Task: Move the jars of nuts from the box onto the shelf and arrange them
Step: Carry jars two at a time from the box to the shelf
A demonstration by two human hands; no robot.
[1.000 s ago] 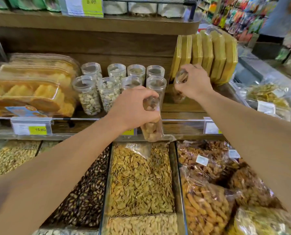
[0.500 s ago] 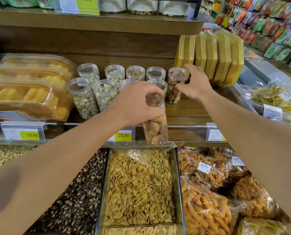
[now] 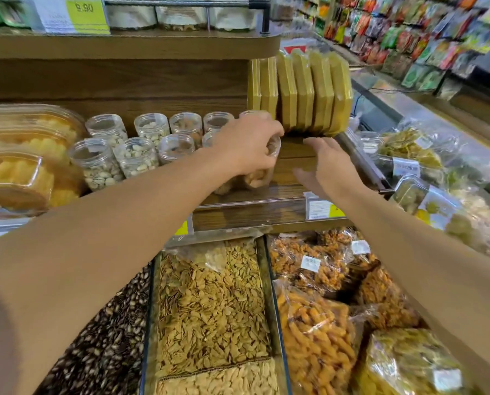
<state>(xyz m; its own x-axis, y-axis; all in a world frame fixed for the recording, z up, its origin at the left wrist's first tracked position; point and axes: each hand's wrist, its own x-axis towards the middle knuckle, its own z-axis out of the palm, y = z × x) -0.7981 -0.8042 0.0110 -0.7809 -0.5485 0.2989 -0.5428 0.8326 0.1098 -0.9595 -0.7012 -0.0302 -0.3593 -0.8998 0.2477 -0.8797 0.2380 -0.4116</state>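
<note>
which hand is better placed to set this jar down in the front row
Left. The left hand already has its grip on the jar, low over the wooden shelf beside the front-row jars. The right hand is open and holds nothing.

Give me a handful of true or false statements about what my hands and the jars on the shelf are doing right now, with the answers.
1. The left hand grips a jar of nuts. True.
2. The right hand holds a jar. False: it is open and holds nothing.
3. The yellow packs lie flat in a stack. False: they stand on edge, side by side.
4. Pistachio jars stand at the left end of the jar rows. True.
5. The held jar is over the seed bin. False: it is at the shelf, right of the other jars.
</note>
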